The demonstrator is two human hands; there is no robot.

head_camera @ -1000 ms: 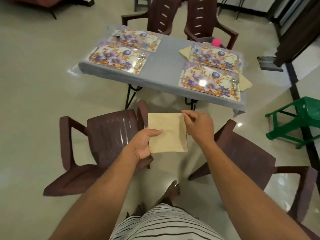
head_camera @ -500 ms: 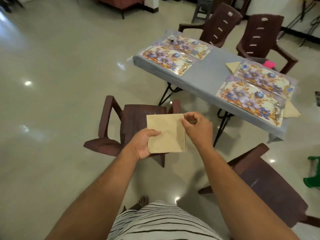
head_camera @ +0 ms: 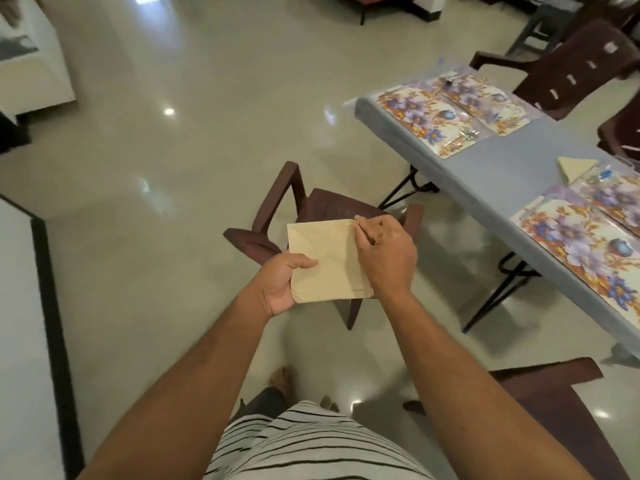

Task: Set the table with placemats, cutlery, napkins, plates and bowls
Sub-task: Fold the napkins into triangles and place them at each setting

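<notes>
Currently, the beige napkin (head_camera: pixel 325 259) was held in mid-air above a brown plastic chair (head_camera: pixel 311 209), off the table. Left hand (head_camera: pixel 278 282) gripped its lower left edge, thumb on top. Right hand (head_camera: pixel 386 258) pinched its upper right corner. Table (head_camera: pixel 498 174) stood to the right: two floral placemats (head_camera: pixel 446 116) at its far end, a folded napkin (head_camera: pixel 576 168) mid-table, two more placemats nearer.
</notes>
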